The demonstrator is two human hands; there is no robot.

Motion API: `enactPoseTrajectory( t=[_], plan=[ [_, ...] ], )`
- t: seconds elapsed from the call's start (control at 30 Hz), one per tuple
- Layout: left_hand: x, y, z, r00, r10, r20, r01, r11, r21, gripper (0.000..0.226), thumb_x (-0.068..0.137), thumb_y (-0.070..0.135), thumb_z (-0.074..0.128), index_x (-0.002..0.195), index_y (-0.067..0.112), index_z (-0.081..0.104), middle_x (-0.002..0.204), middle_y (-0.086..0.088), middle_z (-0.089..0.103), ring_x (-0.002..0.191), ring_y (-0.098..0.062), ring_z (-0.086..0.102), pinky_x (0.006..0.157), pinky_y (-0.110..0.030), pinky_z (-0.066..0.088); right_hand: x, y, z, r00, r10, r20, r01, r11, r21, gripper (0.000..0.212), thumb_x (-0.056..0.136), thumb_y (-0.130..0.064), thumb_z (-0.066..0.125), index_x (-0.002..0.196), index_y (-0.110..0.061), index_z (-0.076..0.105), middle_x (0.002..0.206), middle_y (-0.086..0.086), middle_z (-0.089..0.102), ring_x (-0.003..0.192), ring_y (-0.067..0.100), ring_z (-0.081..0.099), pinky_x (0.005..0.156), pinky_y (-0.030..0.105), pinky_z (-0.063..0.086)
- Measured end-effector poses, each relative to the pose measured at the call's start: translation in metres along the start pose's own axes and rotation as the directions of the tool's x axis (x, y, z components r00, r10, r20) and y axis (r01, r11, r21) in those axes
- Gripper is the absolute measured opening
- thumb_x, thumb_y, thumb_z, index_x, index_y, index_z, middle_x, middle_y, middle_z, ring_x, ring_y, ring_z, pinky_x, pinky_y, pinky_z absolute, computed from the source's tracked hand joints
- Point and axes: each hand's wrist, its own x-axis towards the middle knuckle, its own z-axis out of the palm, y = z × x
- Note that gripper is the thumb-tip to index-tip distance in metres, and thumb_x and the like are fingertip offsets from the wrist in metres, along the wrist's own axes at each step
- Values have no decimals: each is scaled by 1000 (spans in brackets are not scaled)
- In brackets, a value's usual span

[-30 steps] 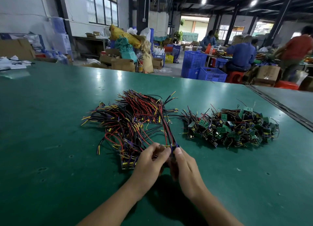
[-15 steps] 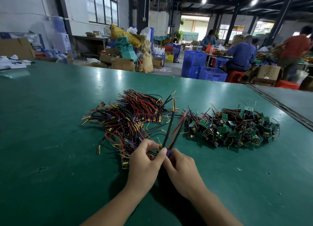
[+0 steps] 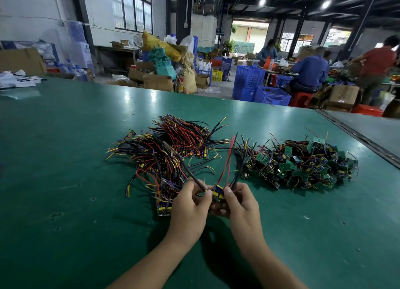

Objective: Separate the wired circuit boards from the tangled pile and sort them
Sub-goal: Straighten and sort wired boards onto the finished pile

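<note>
Pinching one small board (image 3: 218, 192) between left hand (image 3: 190, 210) and right hand (image 3: 242, 206), the person should tease its wires free slowly.

We see a glossy teal-green table (image 3: 65, 158), a red, black and yellow wire tangle (image 3: 168, 154), and a green-board heap (image 3: 303, 165).

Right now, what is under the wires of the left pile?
Under the left pile, a circuit board with yellow parts pokes out at the near edge and another board at the far side. Whatever else lies beneath is covered.
</note>
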Motion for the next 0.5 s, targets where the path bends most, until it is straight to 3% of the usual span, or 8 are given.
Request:
enactPoseTrajectory(
  t=[0.07, 0.17, 0.2, 0.27, 0.33, 0.4, 0.5],
  plan=[
    [1, 1, 0, 998, -57, 12, 58, 994, -97, 14, 90, 4, 61, 87, 17, 56, 88, 15, 70, 76, 1, 66, 66, -11, 50, 0, -1, 2, 996, 75, 42, -82, 981, 174, 10, 102, -11, 46, 95, -6, 49, 90, 18, 72, 65, 27, 69, 58, 35, 58],
    [1, 3, -1, 988, -156, 13, 155, 963, -218, 15, 89, 3, 61, 90, 13, 50, 88, 1, 71, 80, -15, 69, 70, -33, 58, 1, -1, 2, 991, 106, 80, -122, 967, 223, 10, 103, -13, 43, 94, -9, 46, 85, 17, 72, 63, 26, 68, 57, 33, 57],
    [2, 3, -1, 983, -183, 10, 180, 955, -237, 17, 88, 3, 62, 91, 13, 49, 89, -3, 69, 81, -17, 68, 72, -35, 58, 1, -1, 1, 992, 94, 82, -109, 973, 204, 10, 103, -14, 44, 94, -9, 47, 80, 15, 71, 61, 26, 68, 56, 32, 57],
    [2, 5, -2, 972, -235, 16, 231, 935, -270, 20, 87, 7, 66, 92, 11, 47, 87, -8, 65, 75, -11, 66, 69, -26, 55, 1, 0, 1, 997, 38, 72, -48, 988, 143, 10, 102, -14, 46, 93, -11, 49, 76, 12, 67, 58, 26, 67, 55, 32, 56],
    [3, 8, -2, 952, -303, 45, 304, 915, -266, 26, 86, 21, 70, 93, 9, 48, 81, -7, 60, 67, -10, 61, 58, -22, 51, 0, 1, 1, 997, -41, 59, 39, 998, 42, 11, 101, -17, 48, 92, -19, 52, 76, 10, 63, 59, 29, 66, 59, 42, 56],
    [3, 9, -1, 928, -353, 119, 371, 905, -210, 33, 84, 38, 70, 90, 10, 53, 72, -1, 61, 62, -13, 61, 50, -26, 49, 0, 2, 0, 989, -129, 68, 135, 985, -106, 15, 101, -22, 49, 90, -29, 55, 78, 9, 64, 68, 35, 62, 67, 49, 53],
    [0, 7, 0, 913, -366, 179, 396, 900, -180, 32, 82, 44, 70, 84, 15, 57, 54, 3, 55, 47, -14, 52, 41, -25, 40, 0, 4, -2, 982, -174, 74, 185, 963, -196, 11, 100, -22, 50, 91, -27, 55, 78, 1, 66, 69, 25, 59, 68, 48, 50]
  ],
)
